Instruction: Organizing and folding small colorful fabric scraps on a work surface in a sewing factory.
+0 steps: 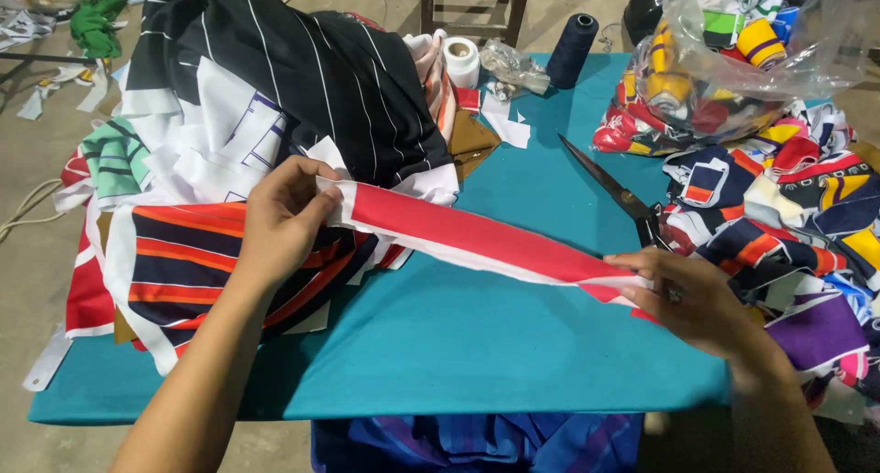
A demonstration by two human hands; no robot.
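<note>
Your left hand [280, 221] pinched one end of a long red and white fabric strip [477, 239], its grip clenched on the cloth with the fingers curled over the edge and the thumb beneath, while your right hand [692, 299] held the other end, its grip likewise closed on the strip with the fingers laid flat over it. The strip ran taut between your two hands, slanting down from the upper left to the lower right, raised a little above the teal table [440, 345]. To your left lay a heap of fabric pieces [266, 97], with a black piece with thin white stripes on top and a navy piece with orange bands [183, 262] just beneath your left wrist. A pair of dark scissors [614, 193] rested on the table, blades pointing to the far left, the handles close beside your right hand and partly hidden among the cloth. To your right spread a pile of bright, many-coloured scraps [797, 216], and behind it stood a clear plastic bag [733, 51] stuffed with more coloured pieces. At the far edge of the table stood a white roll of tape [461, 60] and a dark thread cone [573, 47], well apart from both of your hands
</note>
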